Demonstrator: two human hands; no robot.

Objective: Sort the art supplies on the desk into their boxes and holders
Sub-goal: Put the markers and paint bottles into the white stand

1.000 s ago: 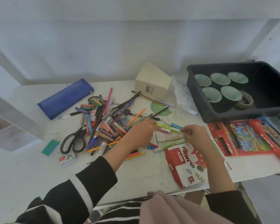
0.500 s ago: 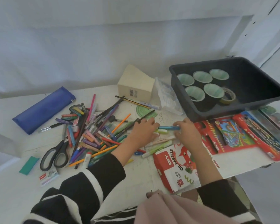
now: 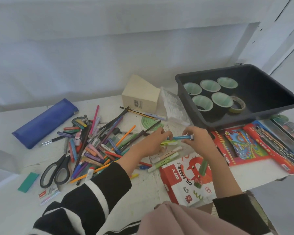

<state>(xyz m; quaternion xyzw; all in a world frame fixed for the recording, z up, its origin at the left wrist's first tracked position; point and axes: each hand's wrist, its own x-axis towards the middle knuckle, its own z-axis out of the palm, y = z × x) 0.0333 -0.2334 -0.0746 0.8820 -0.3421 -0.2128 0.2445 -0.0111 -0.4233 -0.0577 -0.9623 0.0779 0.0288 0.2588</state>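
Note:
My right hand and my left hand both pinch a blue marker, one at each end, just above the desk's middle. Under it lie a yellow-green highlighter and several pastel markers. A big heap of pens, pencils and crayons spreads to the left of my left hand. A red and white oil pastels box lies near the front edge with a green crayon on it. A black bin at the back right holds several green cups and a tape roll.
A blue pencil case lies at the far left, black scissors and a green eraser in front of it. A cream box and a clear plastic bag stand at the back. Red coloured-pencil boxes lie at the right.
Both hands have lifted the blue marker slightly off the pastel markers and hold it by its ends. The view has swung left and up, so everything sits further right.

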